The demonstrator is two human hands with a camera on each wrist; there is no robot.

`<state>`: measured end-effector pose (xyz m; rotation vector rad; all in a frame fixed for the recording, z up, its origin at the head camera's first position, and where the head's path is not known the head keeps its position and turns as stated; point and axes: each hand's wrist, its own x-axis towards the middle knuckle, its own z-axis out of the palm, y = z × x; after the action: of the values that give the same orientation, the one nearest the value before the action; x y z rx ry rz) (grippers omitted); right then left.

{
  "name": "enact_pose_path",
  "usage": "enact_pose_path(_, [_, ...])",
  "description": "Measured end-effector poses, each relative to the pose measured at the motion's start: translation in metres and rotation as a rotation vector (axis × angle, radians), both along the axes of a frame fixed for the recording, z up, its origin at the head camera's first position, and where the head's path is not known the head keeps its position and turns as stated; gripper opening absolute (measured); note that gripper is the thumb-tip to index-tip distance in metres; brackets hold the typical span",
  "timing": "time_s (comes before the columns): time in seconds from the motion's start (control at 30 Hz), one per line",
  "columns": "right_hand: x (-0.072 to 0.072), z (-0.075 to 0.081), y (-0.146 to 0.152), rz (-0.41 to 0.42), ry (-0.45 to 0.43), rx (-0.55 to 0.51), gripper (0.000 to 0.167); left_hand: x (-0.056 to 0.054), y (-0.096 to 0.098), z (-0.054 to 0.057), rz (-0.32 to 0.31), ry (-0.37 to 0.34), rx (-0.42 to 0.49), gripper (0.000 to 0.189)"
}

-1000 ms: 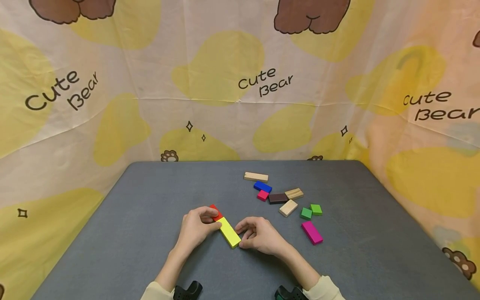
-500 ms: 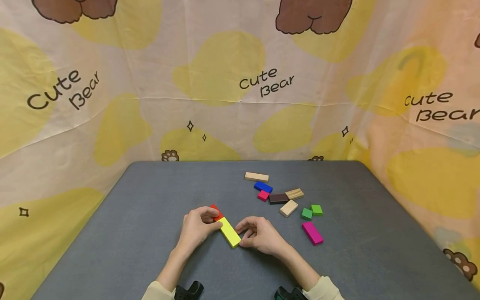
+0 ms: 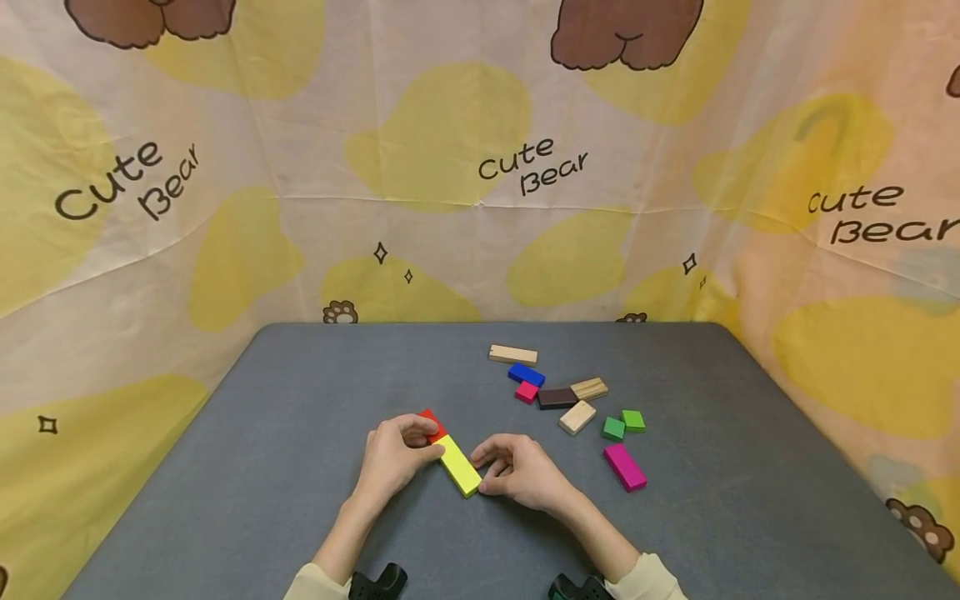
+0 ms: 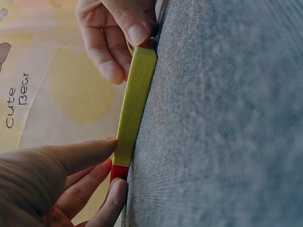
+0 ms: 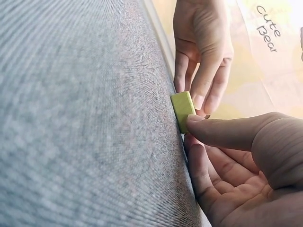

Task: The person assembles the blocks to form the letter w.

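A yellow block (image 3: pixel 460 467) lies flat on the grey table, set slantwise, end to end with a smaller red block (image 3: pixel 427 414). My left hand (image 3: pixel 393 454) grips around the join: its fingers are curled at the red block and partly cover it, while the thumb touches the side of the yellow block. At the near end of the yellow block, my right hand (image 3: pixel 521 471) holds its corner with thumb and curled fingers. In the right wrist view, the thumb presses the edge of the yellow block (image 5: pixel 181 111).
Right of the hands lie a magenta block (image 3: pixel 625 467) and two green blocks (image 3: pixel 612 428). Farther back are several plain wooden blocks (image 3: pixel 577 417), a dark brown block (image 3: pixel 557 398), a blue block (image 3: pixel 527 374) and a pink block (image 3: pixel 527 392). A printed cloth (image 3: pixel 450 250) hangs behind.
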<state>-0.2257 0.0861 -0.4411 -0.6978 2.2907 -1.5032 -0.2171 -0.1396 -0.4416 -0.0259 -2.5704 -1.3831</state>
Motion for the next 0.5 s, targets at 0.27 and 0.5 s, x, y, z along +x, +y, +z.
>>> enact_pose_path(0.27, [0.000, -0.001, 0.000, -0.005, 0.016, -0.001, 0.028, 0.001, -0.001, 0.002, 0.008, -0.015, 0.008, 0.025])
enact_pose_path(0.5, [-0.002, 0.004, 0.021, -0.038, 0.073, 0.025, 0.024, 0.001, 0.000, 0.001, 0.010, -0.023, 0.003, 0.026])
